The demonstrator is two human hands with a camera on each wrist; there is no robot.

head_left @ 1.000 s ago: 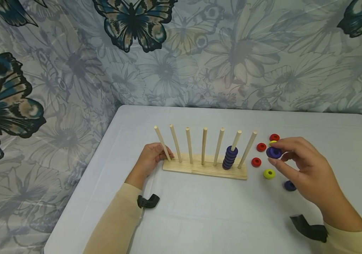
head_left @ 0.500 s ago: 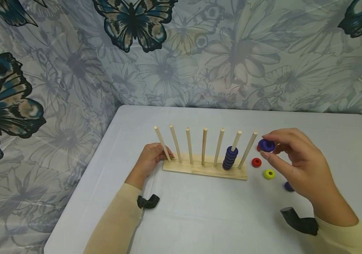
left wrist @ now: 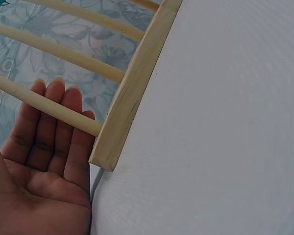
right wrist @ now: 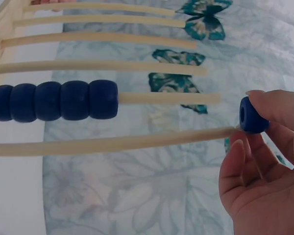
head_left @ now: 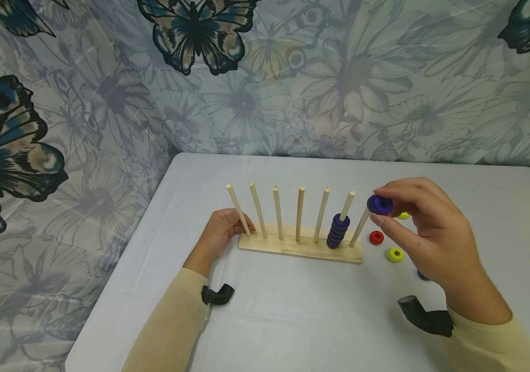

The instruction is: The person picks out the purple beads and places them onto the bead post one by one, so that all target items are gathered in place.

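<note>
A wooden rack (head_left: 299,247) with several upright pegs stands on the table. Blue beads (head_left: 338,231) are stacked on its second peg from the right. At the rack's left end, my left hand (head_left: 218,235) lies with fingers fairly straight behind the leftmost peg (left wrist: 49,105), beside the end of the base. Between thumb and fingertips, my right hand (head_left: 432,232) pinches a blue bead (head_left: 379,204). In the right wrist view this bead (right wrist: 252,116) is at the tip of the rightmost peg (right wrist: 137,143); whether the tip has entered its hole, I cannot tell.
Right of the rack lie a red bead (head_left: 376,237) and a yellow bead (head_left: 395,254). Another yellow bead (head_left: 403,215) and a blue bead (head_left: 423,276) are partly hidden by my right hand. The table (head_left: 293,320) meets a patterned backdrop (head_left: 293,93) behind.
My right hand has carried the blue bead left and up, from above the loose beads to the tip of the rightmost peg. My left hand has stayed in place.
</note>
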